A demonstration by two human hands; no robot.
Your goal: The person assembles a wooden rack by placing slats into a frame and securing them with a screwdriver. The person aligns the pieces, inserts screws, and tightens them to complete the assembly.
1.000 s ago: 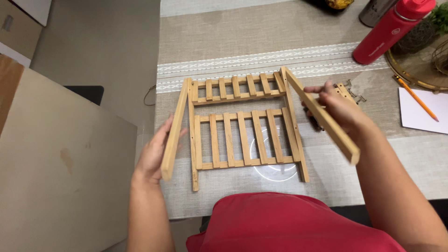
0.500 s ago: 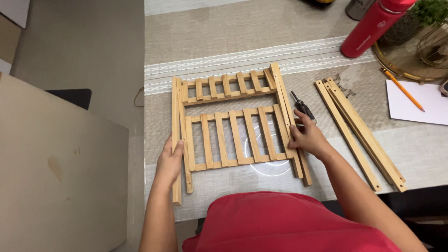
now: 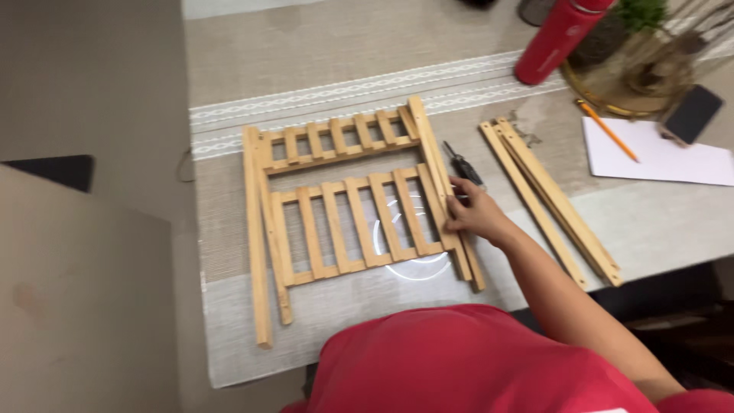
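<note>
A slatted wooden rack [image 3: 352, 206] lies flat on the beige table runner [image 3: 321, 46], with two slatted panels between long side rails. My right hand [image 3: 472, 213] rests on the rack's right rail, fingertips on the wood, holding nothing. A small dark screwdriver [image 3: 462, 163] lies just beyond my thumb. To the right of my hand, a bundle of loose wooden bars [image 3: 552, 200] lies at an angle. My left hand is out of view; the rack's left rail [image 3: 255, 245] lies untouched.
At the back right stand a red bottle [image 3: 558, 38] and a round tray with a plant [image 3: 638, 73]. A white paper sheet [image 3: 661, 157], an orange pencil [image 3: 608, 130] and a dark phone [image 3: 692, 113] lie nearby. A large board [image 3: 76, 306] is at the left.
My right hand set the loose bars down at the right, then came to rest on the rack's right rail. My left hand left the left rail and went out of view.
</note>
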